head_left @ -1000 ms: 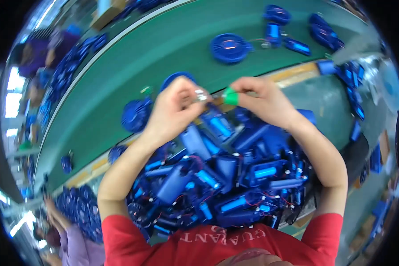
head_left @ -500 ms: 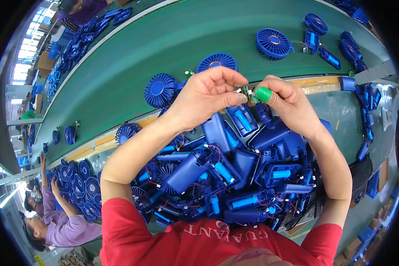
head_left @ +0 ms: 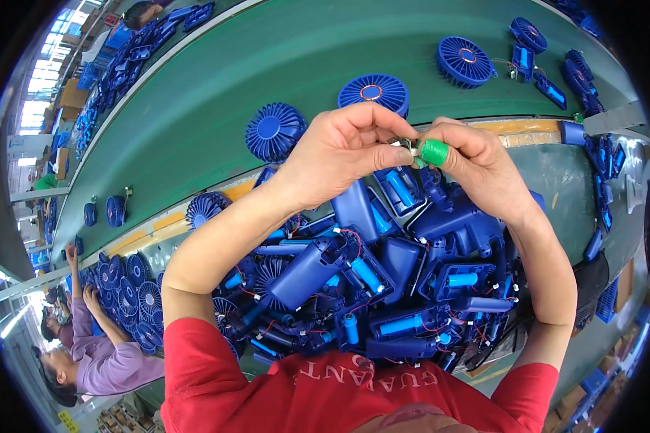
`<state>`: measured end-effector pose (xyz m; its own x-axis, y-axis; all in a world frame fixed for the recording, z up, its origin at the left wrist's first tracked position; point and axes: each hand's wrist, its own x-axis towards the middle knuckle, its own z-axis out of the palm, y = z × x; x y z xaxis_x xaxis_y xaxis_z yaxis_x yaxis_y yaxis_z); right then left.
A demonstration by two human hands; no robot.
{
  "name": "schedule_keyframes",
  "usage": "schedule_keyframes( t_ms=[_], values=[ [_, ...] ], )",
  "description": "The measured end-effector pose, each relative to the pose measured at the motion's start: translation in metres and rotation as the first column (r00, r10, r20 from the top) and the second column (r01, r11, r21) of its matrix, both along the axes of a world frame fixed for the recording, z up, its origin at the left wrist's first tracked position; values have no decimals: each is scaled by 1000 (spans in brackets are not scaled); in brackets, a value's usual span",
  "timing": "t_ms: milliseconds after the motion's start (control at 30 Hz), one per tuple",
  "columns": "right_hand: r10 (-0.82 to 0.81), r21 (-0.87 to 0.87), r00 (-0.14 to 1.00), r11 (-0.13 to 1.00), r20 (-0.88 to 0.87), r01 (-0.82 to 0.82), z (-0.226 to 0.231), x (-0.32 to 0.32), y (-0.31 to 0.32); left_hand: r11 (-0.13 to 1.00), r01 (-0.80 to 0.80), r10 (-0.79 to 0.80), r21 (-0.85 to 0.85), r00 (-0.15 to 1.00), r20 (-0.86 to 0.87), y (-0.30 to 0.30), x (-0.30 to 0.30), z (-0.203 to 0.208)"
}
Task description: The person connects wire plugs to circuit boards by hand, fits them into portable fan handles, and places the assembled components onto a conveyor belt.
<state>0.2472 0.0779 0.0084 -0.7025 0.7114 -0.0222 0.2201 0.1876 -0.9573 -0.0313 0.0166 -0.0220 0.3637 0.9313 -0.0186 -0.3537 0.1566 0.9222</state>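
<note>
A small circuit board (head_left: 401, 143) sits pinched between the thumb and fingers of my left hand (head_left: 347, 148). Close against it is my right hand (head_left: 477, 159), its thumb wrapped in green tape (head_left: 433, 152) and its fingers closed at a small white connector (head_left: 414, 151) by the board's edge. The fingertips cover most of the connector and any wire. Under both hands lies a heap of blue fan handle housings (head_left: 303, 276), many holding light blue cylindrical batteries (head_left: 366, 275) with thin red wires.
Beyond my hands runs a green conveyor belt (head_left: 217, 123) with blue fan heads (head_left: 466, 62) on it. A wooden strip (head_left: 513, 130) edges it. More fan heads (head_left: 150, 299) are piled at left, near a person in a purple shirt (head_left: 115, 368). Housings (head_left: 605, 180) lie at right.
My fingertips have drawn closer together around the board and connector. The fan heads on the belt have shifted to the right. The heap below has hardly moved.
</note>
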Motion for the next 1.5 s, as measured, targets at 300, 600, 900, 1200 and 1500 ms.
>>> schedule_keyframes(
  t_ms=[300, 600, 900, 1200, 1500],
  values=[
    [68, 235, 996, 968, 65, -82, 15, -9, 14, 993, -24, 29, 115, 999, -42, 6, -3, 3],
    [103, 364, 983, 919, 151, -152, 2, -23, 35, 987, -57, 90, 147, 970, -226, 12, -13, -14],
    [-468, 967, 881, 248, 72, 53, -22, -16, 81, 714, 354, 458, 604, 417, -785, 33, -63, -25],
    [-62, 308, 844, 943, 532, -125, -44, -59, 41, 711, 575, 539, 405, -76, -839, 16, -88, -36],
    [-124, -384, 989, 912, 86, 147, -53, -38, 40, 758, 430, 451, 491, 200, -870, -4, -94, -42]
  ],
)
